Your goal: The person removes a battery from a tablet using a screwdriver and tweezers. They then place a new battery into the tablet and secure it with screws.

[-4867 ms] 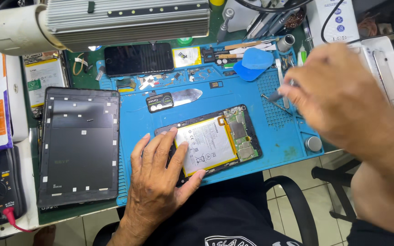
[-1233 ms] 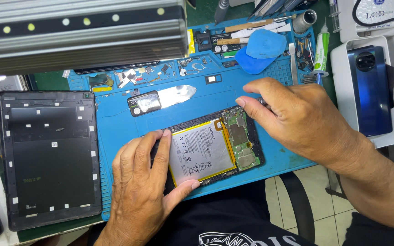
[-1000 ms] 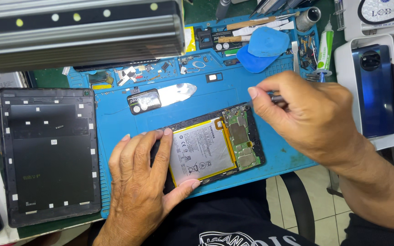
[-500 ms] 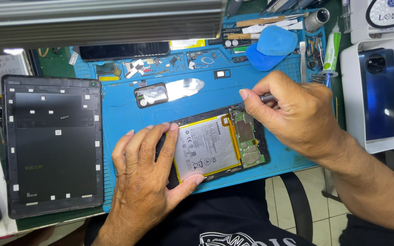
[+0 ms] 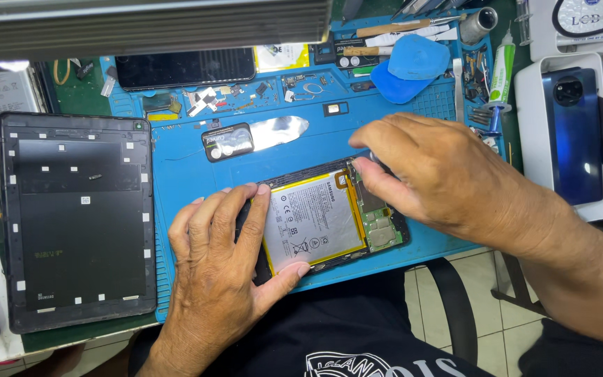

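Since half a second ago my right hand [image 5: 441, 174] has dropped lower and swung left, so its fingertips now sit on the top edge of the opened tablet [image 5: 329, 220], up by the green circuit board [image 5: 380, 227]. The view has also tipped down a little, bringing the tools along the back of the mat further into the picture. My left hand [image 5: 228, 258] has not shifted: it lies flat across the tablet's left end, fingers spread and relaxed over the frame, thumb hooked under the lower edge of the white battery [image 5: 313, 223]. I read that as a brace, keeping the device from sliding on the blue work mat [image 5: 176, 160] while the other hand works.

The right hand's fingers are curled and pinched together, thumb against forefinger at the board's upper corner. A thin dark tool may be in that pinch, but the knuckles hide it and I cannot tell for sure.

The tablet lies at a slight angle in the middle of the mat, near its front edge. Its black back cover [image 5: 78, 216] is parked well to the left, inner face up, clear of the work. A metal opening blade [image 5: 256, 136] rests just beyond the tablet, and a blue phone [image 5: 575, 132] sits in a white tray to the right.
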